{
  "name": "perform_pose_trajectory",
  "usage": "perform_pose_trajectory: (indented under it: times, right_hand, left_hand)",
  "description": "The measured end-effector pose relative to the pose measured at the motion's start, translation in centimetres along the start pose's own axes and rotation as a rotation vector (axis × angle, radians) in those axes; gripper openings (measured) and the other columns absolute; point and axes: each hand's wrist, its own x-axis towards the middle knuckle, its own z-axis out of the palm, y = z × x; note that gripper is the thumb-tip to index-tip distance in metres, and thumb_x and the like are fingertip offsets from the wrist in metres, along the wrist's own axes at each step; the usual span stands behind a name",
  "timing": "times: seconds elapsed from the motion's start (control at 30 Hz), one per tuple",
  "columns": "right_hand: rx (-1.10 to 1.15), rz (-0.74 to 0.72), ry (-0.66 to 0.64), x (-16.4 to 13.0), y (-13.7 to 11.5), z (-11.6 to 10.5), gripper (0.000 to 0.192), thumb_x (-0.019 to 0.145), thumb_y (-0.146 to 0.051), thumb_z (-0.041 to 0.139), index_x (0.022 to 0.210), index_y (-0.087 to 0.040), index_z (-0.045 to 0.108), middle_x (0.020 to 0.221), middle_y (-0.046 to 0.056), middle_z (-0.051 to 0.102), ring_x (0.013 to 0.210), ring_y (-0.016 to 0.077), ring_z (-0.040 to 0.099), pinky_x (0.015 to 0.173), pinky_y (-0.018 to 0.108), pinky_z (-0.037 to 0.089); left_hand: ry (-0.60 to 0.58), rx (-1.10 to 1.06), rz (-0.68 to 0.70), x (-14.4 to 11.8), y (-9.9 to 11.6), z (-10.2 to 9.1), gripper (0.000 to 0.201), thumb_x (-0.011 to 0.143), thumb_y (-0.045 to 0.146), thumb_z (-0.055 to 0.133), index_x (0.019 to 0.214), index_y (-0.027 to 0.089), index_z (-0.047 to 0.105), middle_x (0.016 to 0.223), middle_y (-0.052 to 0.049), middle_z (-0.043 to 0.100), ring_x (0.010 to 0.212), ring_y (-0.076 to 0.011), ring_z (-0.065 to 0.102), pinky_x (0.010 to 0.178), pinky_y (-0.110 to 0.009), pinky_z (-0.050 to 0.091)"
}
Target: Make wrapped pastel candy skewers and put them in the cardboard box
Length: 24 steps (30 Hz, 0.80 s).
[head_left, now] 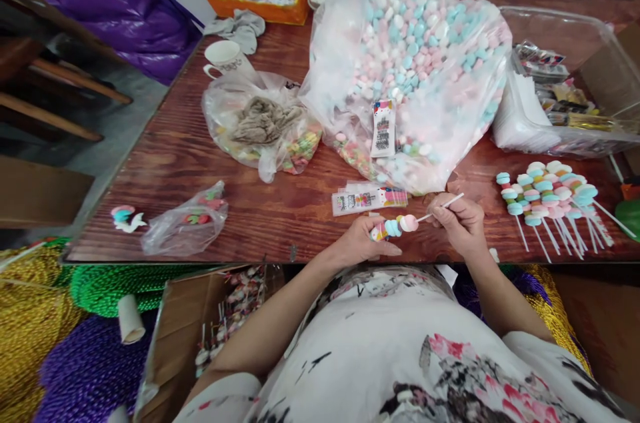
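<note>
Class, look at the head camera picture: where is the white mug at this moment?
The white mug stands on the wooden table at its far left, just behind the smaller plastic bag and in front of the orange tray.

No wording can be read here. The printed label (383,128) on the big bag of marshmallows (415,70), the flat packets (369,199) near the table's front edge, and the mug (225,59) towards its far left corner all carry print, but it is too small and blurred.

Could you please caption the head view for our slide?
Left hand and right hand hold a marshmallow skewer beside finished skewers.
</note>
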Motion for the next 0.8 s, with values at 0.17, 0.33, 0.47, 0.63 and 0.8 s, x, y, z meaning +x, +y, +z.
perform_pose_trajectory:
  times: [0.17, 0.33, 0.47, 0.63, 0.8]
  right_hand:
    - [0.026, 0.019, 0.018, -0.6, -0.2, 1.5, 0.016, 0.091, -0.022, 0.058, 0.078, -0.02, 0.066, 0.068, -0.001, 0.063, 0.06, 0.0111, 0.056, 0.056, 0.025, 0.044]
    - [0.112, 0.008, -0.002, -1.0, 0.4, 3.1, 0.015, 0.091, -0.023, 0.058, 0.079, -0.02, 0.066, 0.068, -0.001, 0.065, 0.059, 0.0104, 0.057, 0.055, 0.023, 0.046]
    - [0.151, 0.05, -0.034, -1.0, 0.9, 3.0, 0.015, 0.091, -0.026, 0.058, 0.08, -0.02, 0.067, 0.068, 0.0, 0.065, 0.058, 0.0115, 0.058, 0.053, 0.024, 0.046]
    - [0.189, -0.03, -0.128, -0.8, 0.5, 1.7, 0.012, 0.09, -0.021, 0.059, 0.085, -0.022, 0.07, 0.074, 0.002, 0.069, 0.067, 0.0155, 0.063, 0.064, 0.031, 0.052]
    - [0.139, -0.099, -0.338, -0.7, 0.7, 0.8, 0.017, 0.09, -0.016, 0.058, 0.096, -0.023, 0.071, 0.085, 0.005, 0.073, 0.077, 0.0186, 0.067, 0.073, 0.037, 0.054]
  left_hand:
    - [-0.023, 0.285, 0.136, 0.7, 0.3, 0.3, 0.037, 0.067, 0.042, 0.08, 0.071, 0.014, 0.056, 0.066, 0.006, 0.043, 0.064, -0.0091, 0.037, 0.059, -0.022, 0.031]
    - [-0.07, 0.215, 0.124, 1.0, 0.2, 0.8, 0.044, 0.062, 0.045, 0.083, 0.067, 0.015, 0.05, 0.065, 0.007, 0.04, 0.064, -0.0092, 0.036, 0.059, -0.022, 0.031]
    - [-0.037, 0.167, 0.066, 0.5, 0.5, 0.5, 0.047, 0.06, 0.045, 0.085, 0.067, 0.016, 0.049, 0.064, 0.007, 0.04, 0.062, -0.0087, 0.035, 0.057, -0.022, 0.029]
    - [-0.039, 0.26, 0.068, -0.1, 0.7, -0.5, 0.045, 0.056, 0.043, 0.087, 0.079, 0.014, 0.06, 0.072, 0.005, 0.049, 0.068, -0.0104, 0.042, 0.06, -0.021, 0.033]
    - [-0.167, 0.212, 0.036, -0.3, 0.4, -0.6, 0.04, 0.062, 0.045, 0.082, 0.068, 0.014, 0.058, 0.063, 0.006, 0.041, 0.061, -0.0088, 0.037, 0.054, -0.021, 0.03]
